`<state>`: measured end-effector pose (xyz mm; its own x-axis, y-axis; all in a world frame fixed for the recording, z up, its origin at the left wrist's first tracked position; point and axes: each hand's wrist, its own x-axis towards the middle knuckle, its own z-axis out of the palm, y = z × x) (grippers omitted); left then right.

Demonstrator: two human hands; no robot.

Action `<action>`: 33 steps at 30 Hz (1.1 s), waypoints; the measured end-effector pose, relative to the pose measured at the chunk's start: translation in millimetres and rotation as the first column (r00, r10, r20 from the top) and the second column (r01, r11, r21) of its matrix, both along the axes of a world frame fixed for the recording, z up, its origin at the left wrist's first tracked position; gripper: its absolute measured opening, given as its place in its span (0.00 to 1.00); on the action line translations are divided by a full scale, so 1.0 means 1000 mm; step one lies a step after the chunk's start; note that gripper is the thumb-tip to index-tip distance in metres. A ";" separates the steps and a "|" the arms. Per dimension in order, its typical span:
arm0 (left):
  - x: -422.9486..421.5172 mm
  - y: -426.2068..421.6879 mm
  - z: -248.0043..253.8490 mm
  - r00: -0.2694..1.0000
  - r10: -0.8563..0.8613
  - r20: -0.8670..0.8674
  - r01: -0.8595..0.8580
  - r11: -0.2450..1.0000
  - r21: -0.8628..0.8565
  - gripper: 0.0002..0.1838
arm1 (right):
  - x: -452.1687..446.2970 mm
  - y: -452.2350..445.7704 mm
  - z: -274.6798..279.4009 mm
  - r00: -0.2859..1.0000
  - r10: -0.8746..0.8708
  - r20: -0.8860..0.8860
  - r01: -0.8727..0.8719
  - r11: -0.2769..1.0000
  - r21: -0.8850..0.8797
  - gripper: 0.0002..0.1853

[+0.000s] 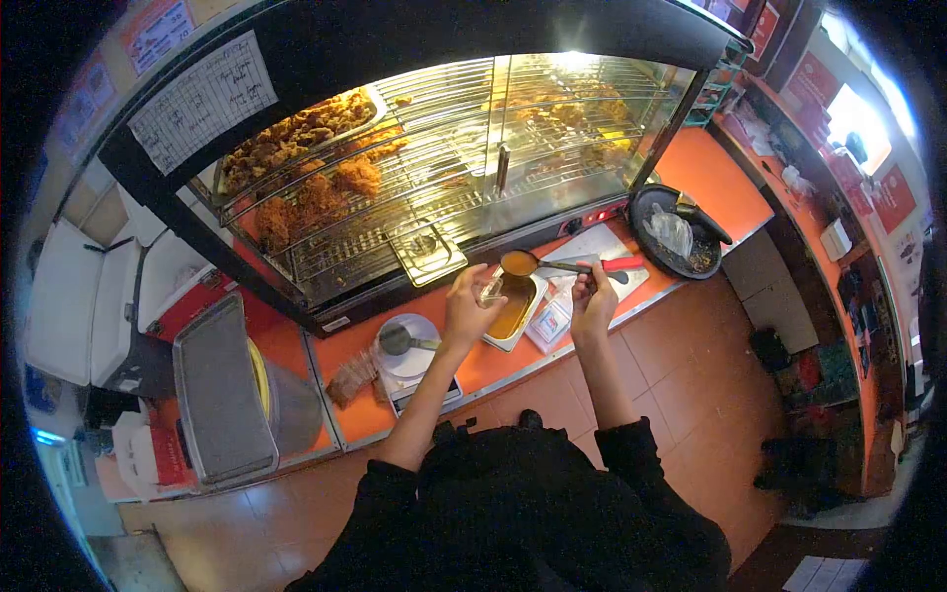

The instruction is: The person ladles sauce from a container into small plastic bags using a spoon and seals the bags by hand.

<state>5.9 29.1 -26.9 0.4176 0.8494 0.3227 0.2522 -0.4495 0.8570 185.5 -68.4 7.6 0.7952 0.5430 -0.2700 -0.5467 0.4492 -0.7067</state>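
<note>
In my right hand [594,308] is the handle of a black ladle [520,262], its bowl full of orange-brown sauce. My left hand [471,308] has its fingers wrapped round a small clear cup [490,290], close beside the ladle's bowl. Below both hands a rectangular metal tray [510,318] of the same sauce sits on the orange counter. Just right of the tray lies a clear plastic pack [548,326]. A red-handled knife [621,263] rests on a white board [599,243] beyond my right hand.
A glass display case [473,168] with fried pieces spans the counter's back. Left of the tray are a scale [419,383] and a dark scoop [396,340]. A large pot [291,400] stands at far left, a black pan [676,232] at right.
</note>
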 end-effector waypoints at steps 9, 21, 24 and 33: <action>0.025 -0.011 0.001 0.995 -0.086 0.051 0.090 0.991 -0.100 0.39 | -0.006 -0.006 0.024 0.981 -0.015 0.194 0.013 1.000 0.012 0.15; 0.026 -0.011 0.001 0.995 -0.081 0.053 0.084 0.995 -0.056 0.41 | -0.005 -0.011 0.031 0.930 -0.062 0.363 0.084 0.995 -0.046 0.17; 0.025 -0.012 0.003 0.994 -0.091 0.063 0.096 0.992 -0.078 0.41 | -0.006 -0.011 0.035 0.915 -0.072 0.397 0.097 0.994 -0.044 0.18; 0.022 -0.012 0.002 0.993 -0.094 0.074 0.097 0.995 -0.039 0.42 | -0.006 -0.008 0.043 0.853 -0.081 0.515 0.106 0.994 -0.020 0.19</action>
<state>28.4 17.4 -25.4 0.4741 0.8204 0.3196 0.1472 -0.4318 0.8899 179.4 -76.7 50.7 0.8739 0.4563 0.1676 -0.0580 0.4402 -0.8960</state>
